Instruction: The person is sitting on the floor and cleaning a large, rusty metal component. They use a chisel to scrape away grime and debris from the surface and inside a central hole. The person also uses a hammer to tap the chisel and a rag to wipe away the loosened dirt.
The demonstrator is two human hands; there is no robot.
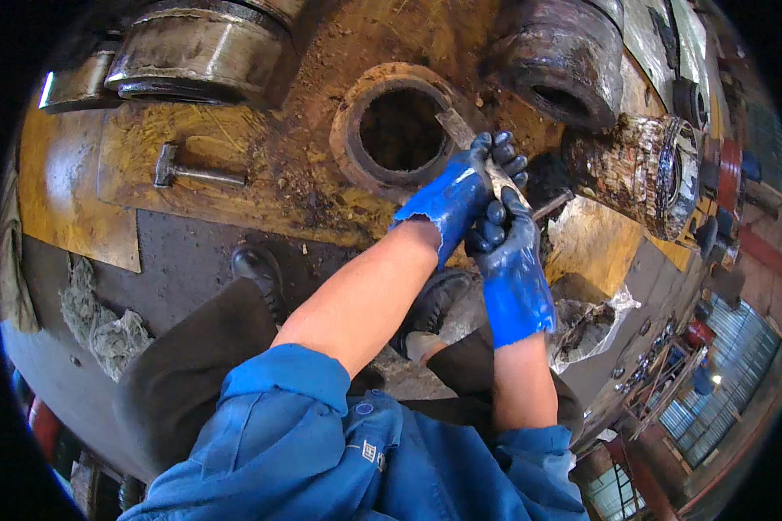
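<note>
Both hands wear blue rubber gloves with darkened fingers. My left hand [465, 187] is closed around a flat metal scraper [455, 128], near where its blade meets the pale handle. Just below, my right hand [506, 252] closes on the handle's lower end. The blade points up and to the left, over the right rim of a rusty metal ring [349, 143] with a dark round opening. Whether the blade touches the rim I cannot tell. Brown dirt and crumbs lie around the ring.
A hammer [202, 176] lies left on the yellow, stained sheet [61, 187]. Large metal cylinders [204, 54] stand at the far left, with a dark, greasy one [560, 65] at the far right. A grimy cylinder [634, 169] lies nearer right. Grey rags [104, 326] lie at the left.
</note>
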